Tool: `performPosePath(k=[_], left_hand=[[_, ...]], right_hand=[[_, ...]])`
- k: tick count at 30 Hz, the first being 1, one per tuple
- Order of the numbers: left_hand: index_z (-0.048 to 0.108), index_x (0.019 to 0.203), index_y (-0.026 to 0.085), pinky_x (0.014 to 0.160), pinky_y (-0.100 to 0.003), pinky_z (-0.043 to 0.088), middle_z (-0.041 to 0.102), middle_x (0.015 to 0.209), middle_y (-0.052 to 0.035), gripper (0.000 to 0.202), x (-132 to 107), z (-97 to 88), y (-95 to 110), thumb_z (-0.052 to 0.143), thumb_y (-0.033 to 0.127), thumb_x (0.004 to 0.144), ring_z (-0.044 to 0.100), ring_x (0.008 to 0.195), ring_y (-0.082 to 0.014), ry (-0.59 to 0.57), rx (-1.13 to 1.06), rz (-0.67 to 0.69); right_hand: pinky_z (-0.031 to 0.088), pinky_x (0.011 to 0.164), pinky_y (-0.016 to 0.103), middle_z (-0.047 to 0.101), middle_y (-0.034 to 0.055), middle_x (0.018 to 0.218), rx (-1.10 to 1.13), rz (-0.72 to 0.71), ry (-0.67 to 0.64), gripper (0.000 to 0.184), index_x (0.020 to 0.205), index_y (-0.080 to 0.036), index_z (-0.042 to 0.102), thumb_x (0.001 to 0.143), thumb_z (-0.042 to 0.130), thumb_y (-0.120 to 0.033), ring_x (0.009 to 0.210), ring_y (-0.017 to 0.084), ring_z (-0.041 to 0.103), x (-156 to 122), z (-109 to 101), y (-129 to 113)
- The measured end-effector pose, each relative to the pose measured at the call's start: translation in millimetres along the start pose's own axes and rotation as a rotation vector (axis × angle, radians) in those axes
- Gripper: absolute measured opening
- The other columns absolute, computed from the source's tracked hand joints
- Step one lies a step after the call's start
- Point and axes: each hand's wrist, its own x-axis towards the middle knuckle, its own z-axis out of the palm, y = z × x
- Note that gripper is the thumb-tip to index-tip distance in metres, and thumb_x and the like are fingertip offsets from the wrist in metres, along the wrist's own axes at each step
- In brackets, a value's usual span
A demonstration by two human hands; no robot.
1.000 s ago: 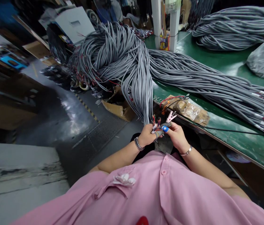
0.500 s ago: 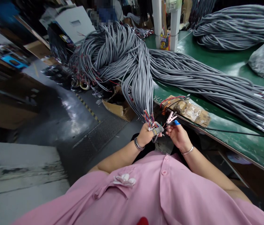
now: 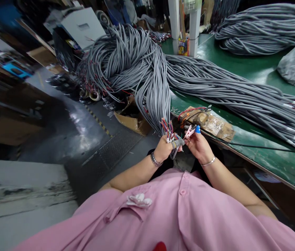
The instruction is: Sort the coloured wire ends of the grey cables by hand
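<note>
My left hand (image 3: 164, 149) is closed round the ends of a few grey cables, whose coloured inner wires (image 3: 167, 128) fan out above my fist; a grey wrap covers one finger. My right hand (image 3: 199, 145) is closed on a small pink clip tool (image 3: 190, 131), with a blue cap on one fingertip, and its tip sits right beside the wire ends. The cables I hold belong to a thick grey bundle (image 3: 154, 94) hanging over the edge of the green table (image 3: 273, 153).
More grey cables (image 3: 241, 94) lie across the table, and another coil (image 3: 262, 29) sits at the back right. A taped brown block (image 3: 210, 122) lies near the table edge. A cardboard box (image 3: 133, 120) and clutter stand on the floor to the left.
My hands have risen slightly. The right hand drew away from the left, then came back with the clip tool to the wire ends, which now fan out above my left fist.
</note>
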Motion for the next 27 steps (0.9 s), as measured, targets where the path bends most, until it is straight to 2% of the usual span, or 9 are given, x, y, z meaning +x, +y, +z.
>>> performPosePath(k=[3, 6, 13, 16, 20, 27], left_hand=[[0.065, 0.062, 0.012, 0.047, -0.022, 0.041, 0.062, 0.053, -0.0021, 0.034, 0, 1.1, 0, 0.072, 0.043, 0.075, 0.054, 0.047, -0.0099, 0.003, 0.048, 0.000], [0.065, 0.061, 0.012, 0.047, -0.022, 0.041, 0.061, 0.052, -0.0017, 0.033, 0, 1.0, 0, 0.072, 0.041, 0.075, 0.054, 0.047, -0.0098, -0.002, 0.076, 0.014], [0.064, 0.061, 0.011, 0.048, -0.022, 0.041, 0.061, 0.053, -0.0024, 0.034, -3, -6.7, 4, 0.073, 0.042, 0.072, 0.053, 0.047, -0.0098, -0.047, 0.066, -0.018], [0.065, 0.064, 0.010, 0.047, -0.022, 0.040, 0.060, 0.051, -0.0029, 0.032, 0, -13.1, 10, 0.075, 0.040, 0.070, 0.053, 0.045, -0.0099, -0.135, 0.045, -0.094], [0.065, 0.067, 0.009, 0.043, -0.022, 0.040, 0.060, 0.049, -0.0032, 0.028, 11, -19.9, 16, 0.076, 0.034, 0.065, 0.053, 0.041, -0.0109, -0.241, -0.042, -0.228], [0.062, 0.063, 0.009, 0.038, -0.020, 0.038, 0.057, 0.043, -0.0025, 0.028, 23, -16.3, 18, 0.077, 0.032, 0.060, 0.050, 0.034, -0.0104, -0.259, -0.143, -0.305]], right_hand=[[0.046, 0.058, 0.025, 0.066, -0.0007, 0.073, 0.060, -0.020, 0.047, 0.037, 0.082, -0.021, 0.068, 0.069, 0.077, -0.055, 0.061, 0.012, 0.056, 1, 3, 2], [0.047, 0.058, 0.026, 0.067, 0.0001, 0.073, 0.054, -0.010, 0.058, 0.040, 0.079, -0.021, 0.067, 0.067, 0.076, -0.059, 0.062, 0.013, 0.057, 1, 2, 3], [0.050, 0.060, 0.028, 0.070, 0.0036, 0.082, 0.031, 0.087, -0.054, 0.058, 0.085, -0.022, 0.068, 0.071, 0.057, -0.077, 0.064, 0.015, 0.060, -2, -3, -2], [0.052, 0.060, 0.026, 0.070, 0.0031, 0.084, 0.021, 0.087, -0.057, 0.049, 0.087, -0.022, 0.068, 0.072, 0.063, -0.069, 0.067, 0.014, 0.061, -3, -4, -6], [0.052, 0.058, 0.021, 0.069, 0.0008, 0.078, 0.007, -0.005, -0.032, 0.036, 0.088, -0.021, 0.069, 0.075, 0.072, -0.054, 0.065, 0.011, 0.060, -3, -4, -5], [0.053, 0.056, 0.022, 0.070, 0.0020, 0.082, 0.032, 0.000, -0.039, 0.040, 0.082, -0.019, 0.068, 0.072, 0.072, -0.058, 0.062, 0.010, 0.059, 1, -4, 1]])
